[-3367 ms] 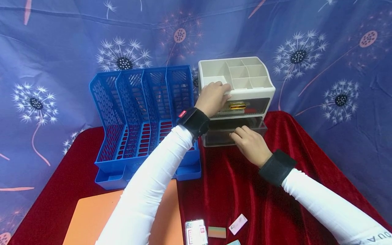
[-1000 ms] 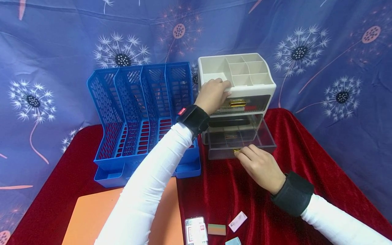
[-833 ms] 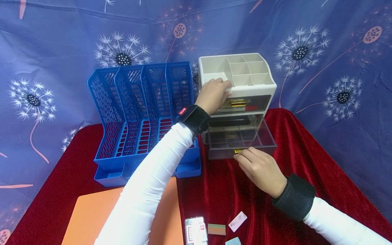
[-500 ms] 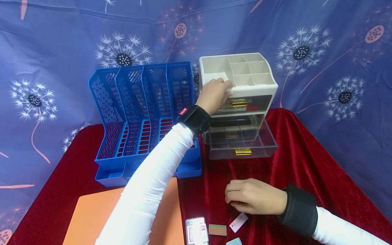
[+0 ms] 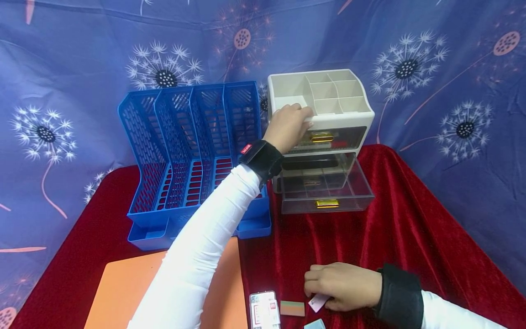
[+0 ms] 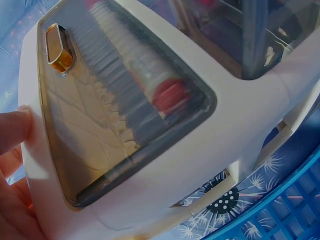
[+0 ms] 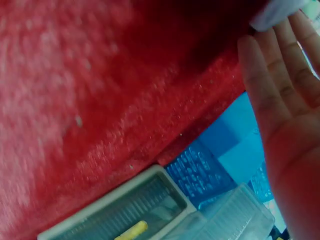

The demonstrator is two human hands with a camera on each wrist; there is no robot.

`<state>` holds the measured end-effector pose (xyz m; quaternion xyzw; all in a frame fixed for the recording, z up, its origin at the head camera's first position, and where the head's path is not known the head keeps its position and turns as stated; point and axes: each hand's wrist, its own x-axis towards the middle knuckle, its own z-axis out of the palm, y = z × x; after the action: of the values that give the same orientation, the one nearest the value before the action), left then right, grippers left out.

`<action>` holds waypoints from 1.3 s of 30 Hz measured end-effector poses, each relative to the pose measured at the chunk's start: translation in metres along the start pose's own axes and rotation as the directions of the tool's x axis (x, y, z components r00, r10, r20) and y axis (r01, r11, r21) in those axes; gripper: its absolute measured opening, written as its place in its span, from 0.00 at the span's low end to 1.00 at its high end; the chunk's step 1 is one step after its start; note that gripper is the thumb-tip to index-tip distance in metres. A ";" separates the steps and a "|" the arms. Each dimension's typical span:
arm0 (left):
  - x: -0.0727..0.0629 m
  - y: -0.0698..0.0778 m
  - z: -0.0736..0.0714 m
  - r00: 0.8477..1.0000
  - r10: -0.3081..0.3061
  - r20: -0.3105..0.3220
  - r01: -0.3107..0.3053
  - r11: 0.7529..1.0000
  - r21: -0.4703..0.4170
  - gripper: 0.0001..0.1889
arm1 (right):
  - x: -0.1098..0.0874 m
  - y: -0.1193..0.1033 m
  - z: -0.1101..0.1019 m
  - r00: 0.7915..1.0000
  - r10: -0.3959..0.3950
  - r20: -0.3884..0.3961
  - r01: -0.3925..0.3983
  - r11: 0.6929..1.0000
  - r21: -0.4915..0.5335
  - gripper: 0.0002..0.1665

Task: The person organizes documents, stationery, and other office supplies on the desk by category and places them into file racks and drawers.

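Note:
In the head view my left hand grips the front top edge of a cream desk organizer. The left wrist view shows fingers against the organizer's white front beside its closed upper drawer. A smoky clear lower drawer is pulled out, its gold handle facing forward. My right hand is low over the red cloth, fingertips right at a small pale pink printed block, which it partly covers. In the right wrist view the fingers are fairly straight, with the pale block at their tips.
A blue file rack stands left of the organizer. An orange board lies in front of it, under my left sleeve. Along the front edge lie a clear labelled box, a striped block and a light blue item.
My right hand pulled the lower drawer out, let go of its handle, then moved down toward the front to the pink block. My left hand has stayed on the organizer.

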<state>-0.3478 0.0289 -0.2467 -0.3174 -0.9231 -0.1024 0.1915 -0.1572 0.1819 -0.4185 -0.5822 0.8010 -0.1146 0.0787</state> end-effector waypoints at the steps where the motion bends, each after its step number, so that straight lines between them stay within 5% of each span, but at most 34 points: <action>1: 0.000 0.000 0.000 1.000 0.000 0.004 0.000 1.000 -0.001 0.15 | 0.000 0.000 0.001 1.000 -0.003 -0.006 0.003 1.000 0.004 0.21; 15: -0.002 0.002 -0.002 1.000 0.001 -0.007 -0.001 1.000 -0.010 0.14 | 0.000 -0.003 -0.004 0.999 -0.033 -0.027 0.033 0.999 0.004 0.17; 30: -0.004 0.004 -0.003 1.000 0.003 -0.013 -0.003 1.000 -0.013 0.14 | 0.010 -0.004 -0.073 0.988 -0.085 -0.131 0.058 0.979 -0.197 0.19; 39: -0.005 0.005 0.000 1.000 0.006 -0.017 -0.006 1.000 -0.005 0.14 | 0.007 0.011 -0.119 0.941 -0.060 -0.334 -0.015 0.976 -0.215 0.21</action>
<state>-0.3406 0.0296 -0.2483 -0.3199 -0.9201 -0.1066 0.1992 -0.2001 0.1890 -0.3074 -0.5681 0.8035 -0.1267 -0.1247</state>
